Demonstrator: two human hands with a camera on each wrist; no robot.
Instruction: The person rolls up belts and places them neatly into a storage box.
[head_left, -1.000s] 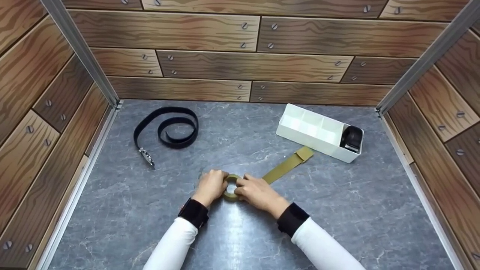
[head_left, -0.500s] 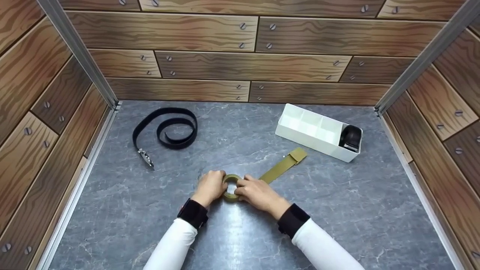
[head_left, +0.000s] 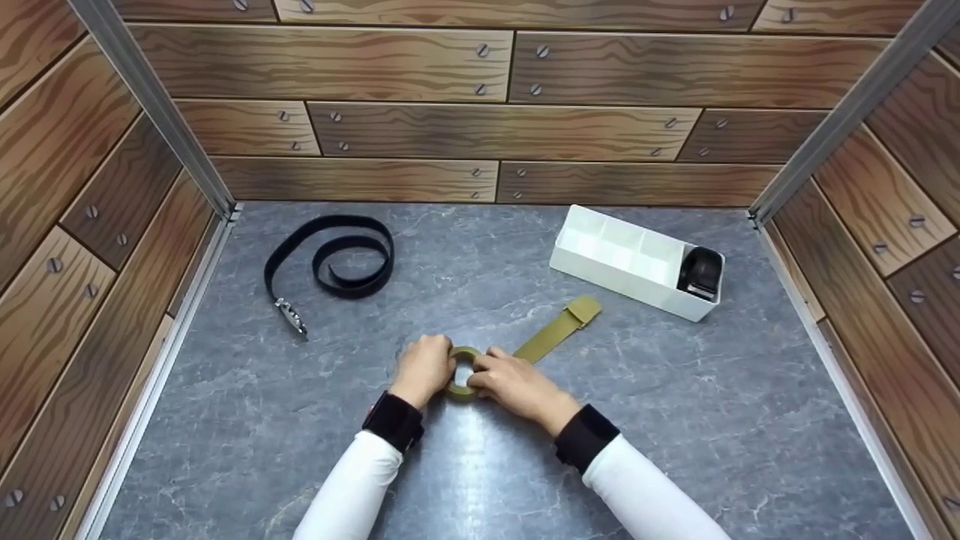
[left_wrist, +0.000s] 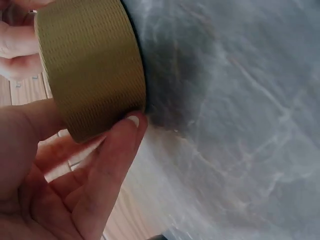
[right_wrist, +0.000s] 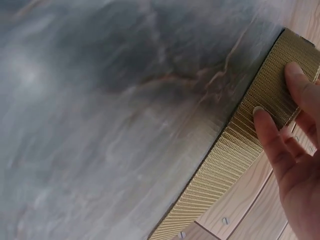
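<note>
An olive webbing belt (head_left: 546, 337) is partly wound into a ring-shaped coil standing on edge between my hands. Its free strap runs off to the upper right and ends in a squarish end piece (head_left: 583, 310). My left hand (head_left: 424, 367) grips the coil's left side, with thumb and fingertips on the ribbed webbing (left_wrist: 95, 70) in the left wrist view. On the opposite side my right hand (head_left: 517, 386) pinches the coil, some fingertips inside the ring. The right wrist view shows its fingers on the webbing strap (right_wrist: 215, 175), which stretches away from the coil.
A loosely coiled black belt (head_left: 328, 219) with a metal buckle (head_left: 291, 318) lies at the back left. At the back right stands a white divided box (head_left: 630, 277), a rolled black item (head_left: 701, 272) in its right compartment. Wood-patterned walls (head_left: 360, 135) enclose the grey marbled surface.
The belt's free strap has grown shorter, its end piece sliding left towards my hands and away from the white box. Both hands keep hold of the coil, with small finger shifts.
</note>
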